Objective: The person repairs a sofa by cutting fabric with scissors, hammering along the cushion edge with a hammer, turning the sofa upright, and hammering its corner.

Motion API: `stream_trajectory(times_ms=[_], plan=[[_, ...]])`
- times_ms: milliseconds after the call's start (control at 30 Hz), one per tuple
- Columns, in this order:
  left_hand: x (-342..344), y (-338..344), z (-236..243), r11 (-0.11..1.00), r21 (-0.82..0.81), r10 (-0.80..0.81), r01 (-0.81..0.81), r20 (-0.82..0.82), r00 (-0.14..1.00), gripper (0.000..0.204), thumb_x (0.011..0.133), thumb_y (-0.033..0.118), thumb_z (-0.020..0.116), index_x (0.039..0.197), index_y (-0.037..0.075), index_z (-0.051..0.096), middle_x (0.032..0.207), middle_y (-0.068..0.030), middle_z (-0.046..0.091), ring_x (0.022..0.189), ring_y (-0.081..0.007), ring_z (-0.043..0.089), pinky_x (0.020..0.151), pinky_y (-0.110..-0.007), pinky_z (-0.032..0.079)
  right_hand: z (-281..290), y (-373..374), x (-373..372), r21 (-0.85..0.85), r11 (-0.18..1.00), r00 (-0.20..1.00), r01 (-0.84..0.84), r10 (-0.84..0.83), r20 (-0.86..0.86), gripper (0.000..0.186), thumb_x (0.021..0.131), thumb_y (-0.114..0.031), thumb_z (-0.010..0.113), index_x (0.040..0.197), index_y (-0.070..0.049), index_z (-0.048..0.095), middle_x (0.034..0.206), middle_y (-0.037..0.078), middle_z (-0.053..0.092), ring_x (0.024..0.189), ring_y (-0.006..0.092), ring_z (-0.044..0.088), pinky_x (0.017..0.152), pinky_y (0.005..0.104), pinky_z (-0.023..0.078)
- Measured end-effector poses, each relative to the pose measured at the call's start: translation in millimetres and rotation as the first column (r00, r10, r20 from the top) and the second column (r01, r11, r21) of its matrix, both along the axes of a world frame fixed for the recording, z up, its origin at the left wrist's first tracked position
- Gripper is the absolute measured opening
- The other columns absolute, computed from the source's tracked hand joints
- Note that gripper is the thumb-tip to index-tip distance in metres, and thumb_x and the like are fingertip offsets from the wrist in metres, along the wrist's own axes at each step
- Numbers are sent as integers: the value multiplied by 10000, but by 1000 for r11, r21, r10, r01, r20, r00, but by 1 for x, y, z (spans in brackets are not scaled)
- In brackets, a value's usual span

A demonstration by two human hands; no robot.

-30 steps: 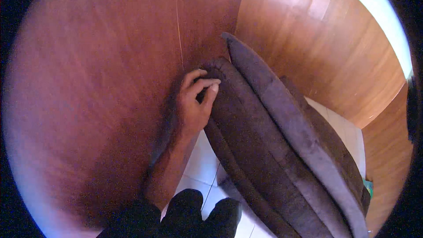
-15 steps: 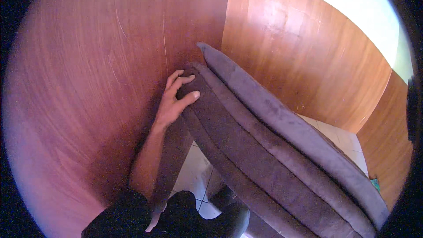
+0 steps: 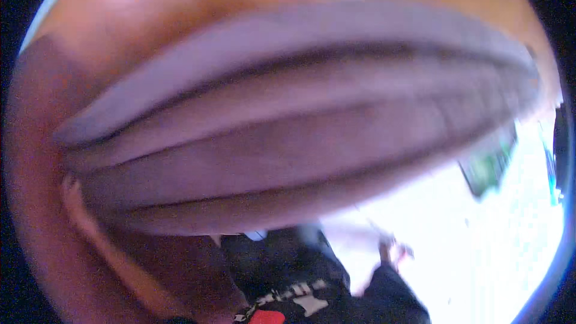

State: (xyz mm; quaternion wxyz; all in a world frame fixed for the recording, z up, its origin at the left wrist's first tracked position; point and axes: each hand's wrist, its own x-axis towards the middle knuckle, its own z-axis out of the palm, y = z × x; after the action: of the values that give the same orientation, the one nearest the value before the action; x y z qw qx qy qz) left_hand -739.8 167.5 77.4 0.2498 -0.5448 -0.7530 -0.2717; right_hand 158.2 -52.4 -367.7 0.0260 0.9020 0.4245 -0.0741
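Observation:
A long, padded piece of plush upholstery (image 3: pixel 288 144), grey-brown with rounded bands and dark seams, stretches across the view and resembles part of a sofa. At its left end, my left hand (image 3: pixel 73 197) touches the corner, fingers up against the fabric. Motion blur hides how far those fingers are bent. My right hand (image 3: pixel 393 252) hangs low, below the upholstery and apart from it, over the bright floor. It too is smeared, so I cannot make out its fingers or whether anything is in them.
Reddish-brown wooden panelling (image 3: pixel 36 120) rises close by my left hand. A lighter wooden panel (image 3: pixel 198 0) stands behind the upholstery. Toward the right, a blurred green and dark object (image 3: pixel 489 168) lies near the pale, glaring floor (image 3: pixel 444 234).
My view has swung right, so the upholstery now runs nearly level instead of slanting down. My left hand remains at its end. My right hand has come into view.

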Motion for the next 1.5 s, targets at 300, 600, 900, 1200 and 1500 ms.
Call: stream_trajectory(times_ms=[300, 600, 900, 1200, 1500], plan=[[122, 8, 11, 817, 173, -523, 550, -181, 833, 530, 1055, 341, 420, 1414, -34, 528, 1501, -223, 486, 1379, -374, 463, 1170, -520, 341, -43, -97, 29, -108, 621, 547, 776, -749, -373, 680, 898, -258, 615, 1523, -123, 381, 1564, 242, 345, 1421, 418, 356, 1166, 529, 312], [257, 62, -30, 847, 483, -471, 220, 492, 733, 267, 906, 218, 676, 1125, 88, 756, 1352, -157, 608, 1309, -253, 514, 1150, -381, 362, 27, 14, 86, 606, 586, 839, 537, -302, -452, 500, 949, -288, 591, 1394, -76, 501, 1267, 176, 579, 1118, 339, 576, 976, 473, 451], [264, 7, -14, 764, 645, -464, 5, 545, 699, 328, 848, 211, 761, 1176, 193, 768, 1622, -165, 335, 1517, -351, 261, 1223, -452, 246, 348, 197, 95, 894, -205, 816, 398, 524, -243, 475, 977, -339, 593, 1329, -25, 538, 1111, 142, 649, 958, 274, 634, 863, 414, 517], [267, 32, -26, 810, 582, -428, 78, 495, 756, 309, 928, 230, 684, 1229, 269, 746, 1644, -180, 286, 1538, -390, 185, 1247, -472, 179, 586, 275, -151, -168, -333, -265, -928, 271, 925, 380, 977, -194, 486, 1327, -97, 598, 1009, 138, 646, 870, 343, 616, 756, 506, 471], [264, 17, -65, 782, 610, -474, 126, 452, 755, 301, 1004, 232, 600, 1280, 273, 716, 1659, -166, 241, 1541, -445, 96, 1239, -561, 154, 596, 384, -386, -359, -837, -535, -414, -96, 840, 477, 860, -222, 630, 1323, -338, 632, 773, 11, 421, 718, 219, 545, 619, 394, 477]])
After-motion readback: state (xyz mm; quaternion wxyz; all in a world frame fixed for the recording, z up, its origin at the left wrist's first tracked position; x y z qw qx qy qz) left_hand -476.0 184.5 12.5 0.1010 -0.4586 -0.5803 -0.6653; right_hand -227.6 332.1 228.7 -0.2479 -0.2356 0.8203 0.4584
